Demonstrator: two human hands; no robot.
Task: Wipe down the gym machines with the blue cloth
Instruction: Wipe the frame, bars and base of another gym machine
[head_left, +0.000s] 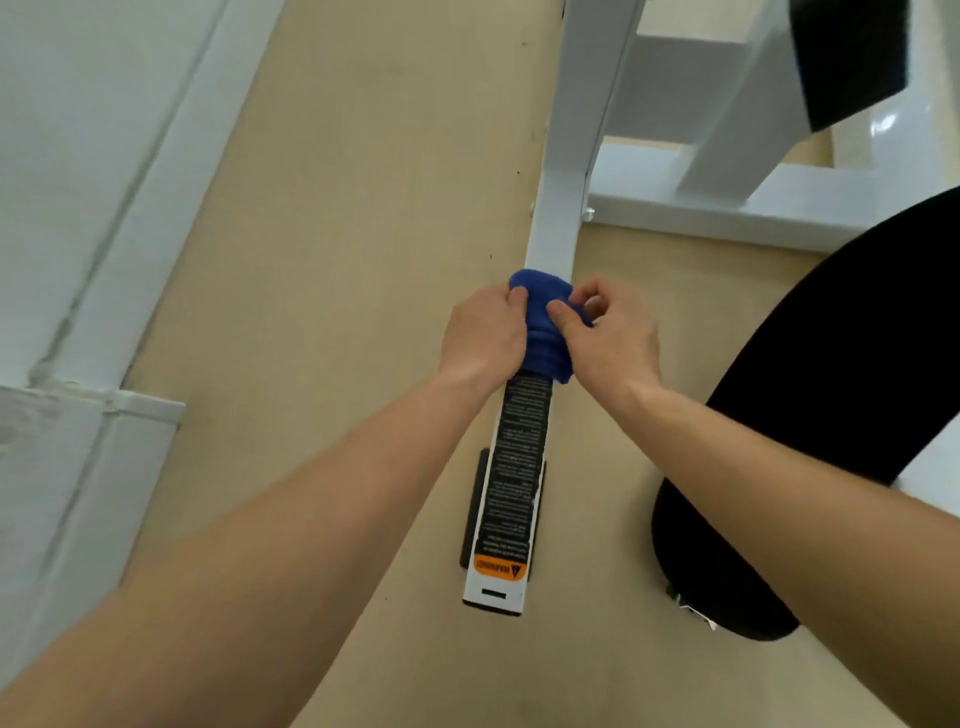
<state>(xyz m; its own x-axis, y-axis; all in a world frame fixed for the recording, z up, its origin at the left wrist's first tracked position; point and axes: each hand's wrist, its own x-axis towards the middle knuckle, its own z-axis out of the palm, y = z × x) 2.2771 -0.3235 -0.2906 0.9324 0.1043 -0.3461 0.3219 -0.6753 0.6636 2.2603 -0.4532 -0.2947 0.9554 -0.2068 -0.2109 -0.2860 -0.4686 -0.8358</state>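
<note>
Head view. The step in hand is judged to be the wiping of a white frame beam (555, 228) of a gym machine. The blue cloth (543, 332) is wrapped over the top of this beam and lies directly between the two hands, touching both.

The left hand (483, 338) is closed round the cloth from its own side, with the thumb laid on the cloth's upper face. The right hand (613, 338) is partly closed: the cloth is pinched between thumb and forefinger, and the other fingers are curled loosely above it.

Beyond the fingertips, bare white beam is seen running away from the hands. On the wrist side of the cloth, a black warning label (514, 467) covers the beam down to its end. A black pad (831, 389) lies outboard of the right forearm.

The next move is judged to call for sliding the cloth along the beam with both grips kept firm, so that the wrap is not loosened.
</note>
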